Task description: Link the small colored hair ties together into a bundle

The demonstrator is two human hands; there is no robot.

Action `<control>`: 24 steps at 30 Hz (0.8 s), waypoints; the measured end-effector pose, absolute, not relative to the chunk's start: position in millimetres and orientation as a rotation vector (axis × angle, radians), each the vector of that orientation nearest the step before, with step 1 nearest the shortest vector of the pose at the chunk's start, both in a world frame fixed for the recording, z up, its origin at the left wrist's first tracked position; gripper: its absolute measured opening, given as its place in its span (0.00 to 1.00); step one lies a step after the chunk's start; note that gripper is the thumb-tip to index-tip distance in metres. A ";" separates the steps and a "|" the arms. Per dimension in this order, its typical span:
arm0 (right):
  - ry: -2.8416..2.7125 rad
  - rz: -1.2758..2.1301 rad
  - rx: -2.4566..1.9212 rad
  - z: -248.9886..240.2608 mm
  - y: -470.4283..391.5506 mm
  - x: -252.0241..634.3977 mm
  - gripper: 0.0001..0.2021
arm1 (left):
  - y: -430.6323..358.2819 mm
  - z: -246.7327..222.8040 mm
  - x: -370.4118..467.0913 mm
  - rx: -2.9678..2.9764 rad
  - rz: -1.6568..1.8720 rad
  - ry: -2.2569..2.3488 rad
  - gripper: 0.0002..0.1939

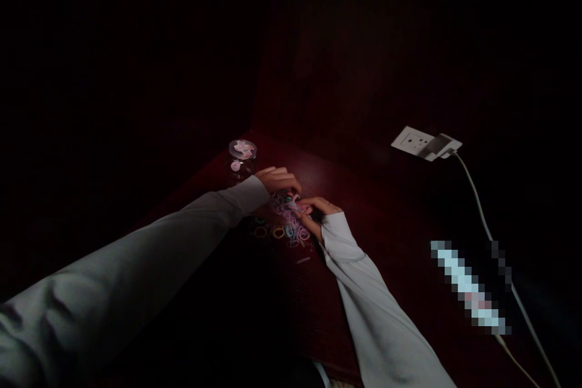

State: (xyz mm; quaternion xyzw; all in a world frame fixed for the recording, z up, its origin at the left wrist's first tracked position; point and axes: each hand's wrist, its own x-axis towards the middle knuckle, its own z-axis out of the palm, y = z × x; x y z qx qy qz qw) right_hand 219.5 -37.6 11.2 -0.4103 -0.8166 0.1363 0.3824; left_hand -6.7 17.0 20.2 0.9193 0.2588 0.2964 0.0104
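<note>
A pile of small coloured bands [288, 212], mostly pink and purple with some yellow and blue rings, lies on the dark red table [313, 291]. My left hand [279, 179] reaches over the pile's far left side, its fingers curled down at the bands; what its fingertips hold, if anything, is hidden. At the right side of the pile is my right hand [317, 212], thumb and fingers bent in among pink and purple bands. Behind my left wrist stands a clear lidded jar [242, 157] with pink stickers.
On the right, a white wall socket [413, 142] holds a charger [446, 145] with a white cable [477, 200] running down. A bright pixelated object [468, 288] lies at the lower right. The surroundings are very dark.
</note>
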 end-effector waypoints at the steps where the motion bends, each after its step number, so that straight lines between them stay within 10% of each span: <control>1: -2.033 0.375 -1.059 12.3 -38.6 218.8 0.09 | 17.2 20.8 -7.6 2.861 0.913 0.763 0.20; 24: -1.841 0.554 -1.160 17.3 -38.6 220.9 0.14 | 19.9 15.7 -8.5 2.839 1.039 0.630 0.14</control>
